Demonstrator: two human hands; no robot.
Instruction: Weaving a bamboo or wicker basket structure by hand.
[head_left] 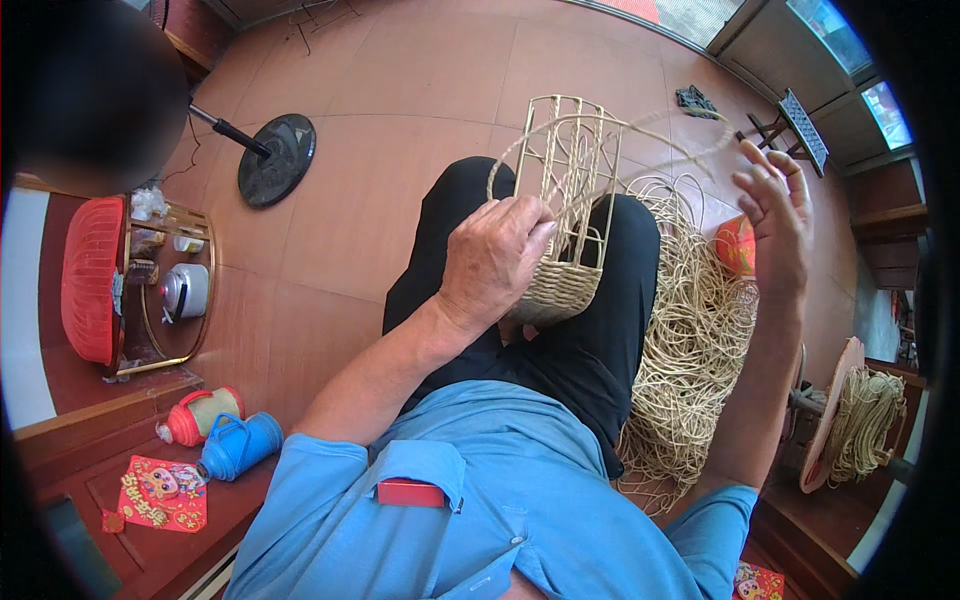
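A half-woven basket (566,290) rests between my knees, its lower part closely woven and its upper frame of straw-coloured bars still open. My left hand (500,250) is closed at the basket's near left side, pinching a straw-coloured cord; its fingertips are partly hidden. From there the cord (640,122) loops over the frame towards the right, blurred by motion. My right hand (778,205) is raised beyond the basket's right side, fingers spread and curved. The cord's loop passes close to its fingertips, and I see nothing held in them.
Beside my right leg lies a large tangled heap of cord (690,340), with a red container (736,246) against it. A wound spool (850,420) stands at right. At left are a fan base (277,160), a rack with a kettle (186,292), and two flasks (240,445).
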